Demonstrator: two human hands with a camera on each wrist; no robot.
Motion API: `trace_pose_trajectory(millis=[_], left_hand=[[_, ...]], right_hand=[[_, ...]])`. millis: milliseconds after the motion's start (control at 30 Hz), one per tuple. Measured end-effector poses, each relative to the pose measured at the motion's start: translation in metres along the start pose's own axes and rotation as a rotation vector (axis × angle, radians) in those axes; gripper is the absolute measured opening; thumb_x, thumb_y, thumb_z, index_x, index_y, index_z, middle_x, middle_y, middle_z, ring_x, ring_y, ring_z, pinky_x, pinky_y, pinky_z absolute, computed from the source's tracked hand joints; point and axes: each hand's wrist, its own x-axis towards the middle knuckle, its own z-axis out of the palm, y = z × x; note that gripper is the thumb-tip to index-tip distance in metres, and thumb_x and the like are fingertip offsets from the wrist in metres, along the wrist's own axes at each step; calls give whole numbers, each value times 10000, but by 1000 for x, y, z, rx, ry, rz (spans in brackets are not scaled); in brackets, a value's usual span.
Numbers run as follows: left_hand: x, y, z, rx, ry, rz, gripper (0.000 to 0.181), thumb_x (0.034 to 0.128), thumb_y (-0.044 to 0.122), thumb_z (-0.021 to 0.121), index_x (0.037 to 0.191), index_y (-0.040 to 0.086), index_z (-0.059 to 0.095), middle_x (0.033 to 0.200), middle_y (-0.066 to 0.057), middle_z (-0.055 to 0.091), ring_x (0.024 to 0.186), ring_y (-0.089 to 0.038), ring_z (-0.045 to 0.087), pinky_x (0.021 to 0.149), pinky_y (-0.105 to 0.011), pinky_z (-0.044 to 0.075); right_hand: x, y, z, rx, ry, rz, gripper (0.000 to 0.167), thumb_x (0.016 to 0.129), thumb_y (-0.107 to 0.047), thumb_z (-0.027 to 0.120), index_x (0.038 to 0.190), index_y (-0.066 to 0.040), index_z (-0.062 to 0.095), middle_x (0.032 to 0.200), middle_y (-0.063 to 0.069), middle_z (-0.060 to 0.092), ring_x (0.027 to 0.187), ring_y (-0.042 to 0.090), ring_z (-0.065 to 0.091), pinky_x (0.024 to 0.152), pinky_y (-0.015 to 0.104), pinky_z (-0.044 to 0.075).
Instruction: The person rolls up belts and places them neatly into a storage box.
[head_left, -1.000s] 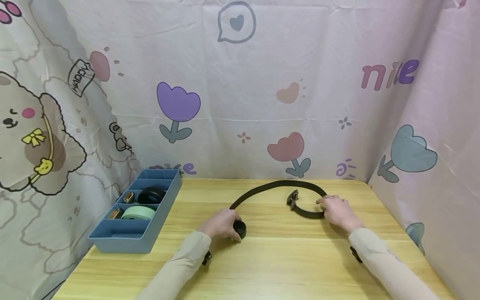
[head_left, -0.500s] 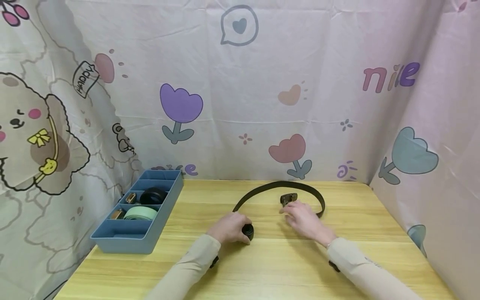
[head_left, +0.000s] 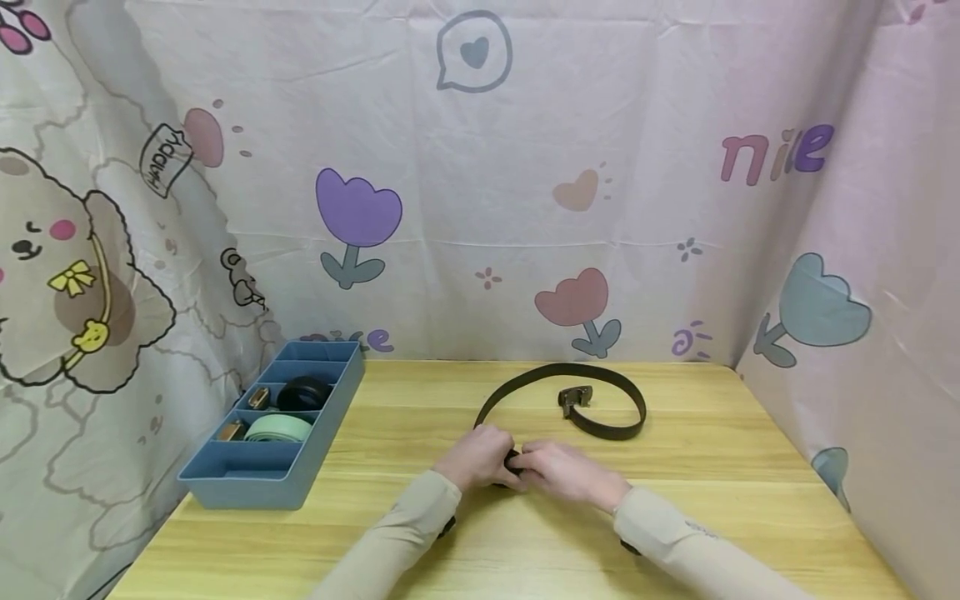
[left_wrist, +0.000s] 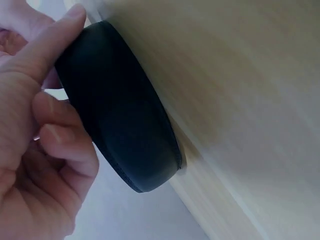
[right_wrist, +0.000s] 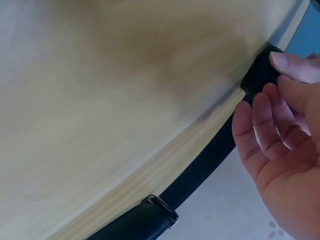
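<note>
A black belt lies in a curve on the table, its strap [head_left: 562,369] arching behind both hands and its metal buckle [head_left: 574,398] inside the curve. The other end is wound into a flat roll [left_wrist: 120,110]. My left hand [head_left: 478,458] grips this roll, thumb along its upper edge and fingers curled against its side in the left wrist view. From the right, my right hand [head_left: 568,473] meets it; the right wrist view shows thumb and fingers at the roll [right_wrist: 261,70]. In the head view the hands mostly hide the roll.
A blue divided tray [head_left: 296,492] stands at the table's left. In its compartments sit a green rolled belt [head_left: 277,427], a black rolled belt [head_left: 303,392] and gold-coloured buckles [head_left: 232,430]. A patterned cloth [head_left: 480,208] hangs behind the wooden table [head_left: 697,433].
My right hand has let go of the strap near the buckle and come left to the roll. The left hand has moved slightly right with the roll, and the strap's curve has tightened.
</note>
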Motion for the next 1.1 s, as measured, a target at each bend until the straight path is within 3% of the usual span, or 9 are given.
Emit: trace_pose_trajectory(millis=[167, 333, 467, 667, 800, 933, 1033, 1100], left_hand=[[-1, -1, -5, -34, -68, 38, 304, 661, 326, 903, 837, 196, 693, 756, 132, 640, 673, 1, 534, 650, -166, 454], [-4, -2, -11, 2, -138, 73, 401, 678, 183, 898, 1029, 219, 707, 949, 131, 698, 867, -32, 622, 801, -213, 502], [-4, -2, -12, 20, -125, 63, 337, 666, 236, 903, 937, 229, 703, 876, 143, 684, 785, -21, 592, 739, -226, 492], [0, -5, -5, 89, -36, 1, 355, 597, 449, 901, 692, 250, 623, 638, 162, 567, 573, -21, 475, 556, -231, 406], [0, -8, -2, 71, -7, -34, 385, 606, 502, 881, 668, 248, 600, 607, 152, 534, 539, -34, 463, 514, -230, 385], [-1, -9, -4, 50, -52, -11, 322, 647, 379, 897, 862, 251, 694, 770, 119, 608, 660, -35, 521, 619, -233, 456], [-1, -9, -7, 53, -94, 20, 431, 663, 269, 904, 1044, 267, 704, 907, 80, 618, 764, -46, 537, 731, -255, 490], [1, -9, -9, 48, -103, 30, 430, 664, 229, 901, 1044, 258, 704, 917, 69, 621, 771, -51, 543, 754, -259, 496]], right_hand=[[2, 2, 1, -5, 7, -26, 176, 914, -101, 668, 1078, -123, 729, 1022, -15, 696, 937, 69, 653, 833, 192, 519], [3, 8, -2, -8, -13, -58, 189, 916, -121, 667, 1092, -133, 734, 1095, 10, 710, 1004, 86, 657, 882, 219, 518], [3, 9, -4, -31, -36, -57, 168, 926, -145, 659, 1078, -165, 730, 1074, -28, 702, 977, 50, 643, 869, 212, 516], [9, 0, 0, -38, -20, -36, 88, 934, -145, 655, 1008, -167, 698, 945, -56, 675, 839, 19, 610, 769, 193, 511], [11, -2, 3, 0, -24, 12, 110, 948, -113, 628, 1018, -153, 703, 951, -35, 681, 862, 51, 635, 773, 200, 517], [14, 1, 0, -14, -48, 26, 122, 929, -131, 656, 1023, -149, 733, 997, -15, 702, 907, 83, 664, 795, 226, 532], [15, 6, -5, -27, -80, 15, 127, 929, -164, 658, 1027, -168, 739, 1020, -26, 707, 918, 66, 660, 804, 233, 534], [14, 10, -8, -23, -99, 12, 131, 935, -180, 651, 1034, -179, 737, 1019, -34, 699, 911, 52, 650, 799, 230, 531]])
